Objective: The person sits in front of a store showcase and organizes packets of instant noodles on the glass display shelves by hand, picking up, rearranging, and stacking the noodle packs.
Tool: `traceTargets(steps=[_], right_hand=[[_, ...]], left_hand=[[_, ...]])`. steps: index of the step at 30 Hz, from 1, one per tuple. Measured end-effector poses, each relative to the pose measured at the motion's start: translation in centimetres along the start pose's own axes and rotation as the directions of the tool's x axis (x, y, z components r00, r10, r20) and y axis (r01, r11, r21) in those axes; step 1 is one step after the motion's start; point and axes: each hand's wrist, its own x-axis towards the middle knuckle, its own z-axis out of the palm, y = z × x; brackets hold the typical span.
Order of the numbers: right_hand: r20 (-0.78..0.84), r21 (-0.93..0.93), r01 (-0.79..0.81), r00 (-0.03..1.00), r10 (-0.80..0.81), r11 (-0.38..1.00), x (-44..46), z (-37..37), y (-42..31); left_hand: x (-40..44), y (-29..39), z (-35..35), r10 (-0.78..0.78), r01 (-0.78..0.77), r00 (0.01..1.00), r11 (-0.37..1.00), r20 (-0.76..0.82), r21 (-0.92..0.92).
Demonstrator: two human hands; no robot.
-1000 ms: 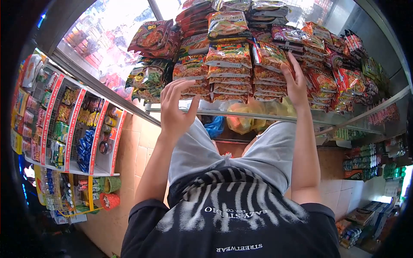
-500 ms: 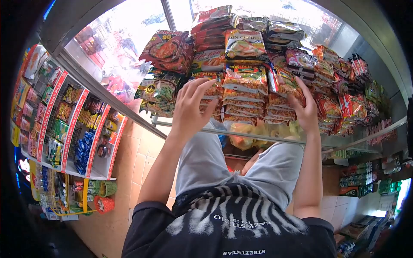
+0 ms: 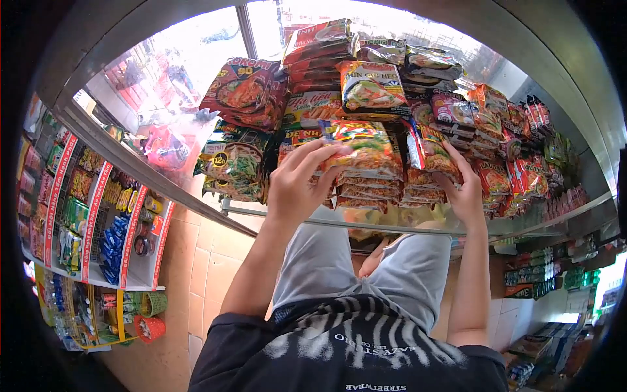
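Free air between my forearms [image 3: 471,281]
Packs [image 3: 366,160] crowd between my left fingers [image 3: 305,155] and right fingers [image 3: 464,168]; the rail [image 3: 392,230] runs below them, the frame [image 3: 163,185] slants on my left.

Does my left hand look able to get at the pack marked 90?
Probably yes: nothing lies on the pack marked 90 and the way looks clear, though the left hand is at another noodle pack.

My left hand [image 3: 299,183] at a noodle packet's [image 3: 367,149] left edge, my right hand [image 3: 465,195] at the neighbouring packet [image 3: 432,155], both atop stacks.
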Motion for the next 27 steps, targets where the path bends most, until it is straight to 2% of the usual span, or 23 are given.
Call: traceTargets(steps=[3,6,7,8,10,11,15,17,18,21,27], right_hand=[[-0.042,-0.057,0.051,0.998,-0.053,0.997,-0.1,0.5,0.5],[-0.085,-0.104,0.1,0.99,-0.109,0.99,-0.4,0.9,0.4],[-0.102,-0.128,0.133,0.984,-0.147,0.983,-0.4,1.0,0.3],[-0.117,-0.152,0.167,0.976,-0.185,0.974,-0.5,1.1,0.2],[-0.14,-0.167,0.196,0.965,-0.22,0.966,-0.8,1.5,-0.3],[-0.164,-0.184,0.221,0.954,-0.252,0.958,-0.9,1.6,-0.7],[-0.171,-0.126,0.297,0.933,-0.316,0.947,-0.4,2.5,-3.9],[-0.125,-0.151,0.318,0.933,-0.337,0.936,0.5,3.0,-5.4],[-0.11,-0.138,0.324,0.934,-0.339,0.936,1.0,3.6,-6.1],[-0.041,-0.337,0.32,0.935,-0.354,0.885,2.1,5.9,-6.9],[0.0,-0.267,0.311,0.946,-0.323,0.912,1.5,7.7,-6.2]], left_hand=[[-0.6,-0.6,-3.3,-0.067,0.068,0.997,0.997,-0.029,0.04],[0.2,-0.6,-5.4,-0.253,0.248,0.966,0.965,0.046,0.087],[0.3,-1.3,-5.8,-0.215,0.199,0.97,0.97,0.11,0.143],[0.3,-1.7,-5.9,-0.217,0.2,0.97,0.969,0.109,0.145],[0.3,-2.2,-5.9,-0.407,0.321,0.856,0.902,0.319,0.288],[0.5,-2.2,-5.8,-0.463,0.367,0.824,0.876,0.327,0.314],[1.2,-2.4,-5.5,-0.45,0.303,0.837,0.855,0.311,0.421],[1.1,-2.5,-5.1,-0.273,0.056,0.916,0.815,0.295,0.577],[1.3,-1.9,-5.0,-0.271,0.054,0.916,0.815,0.297,0.577],[1.9,-0.1,-4.3,-0.217,0.026,0.872,0.916,0.438,0.401],[1.0,0.4,-1.8,-0.236,0.02,0.871,0.893,0.431,0.449]])
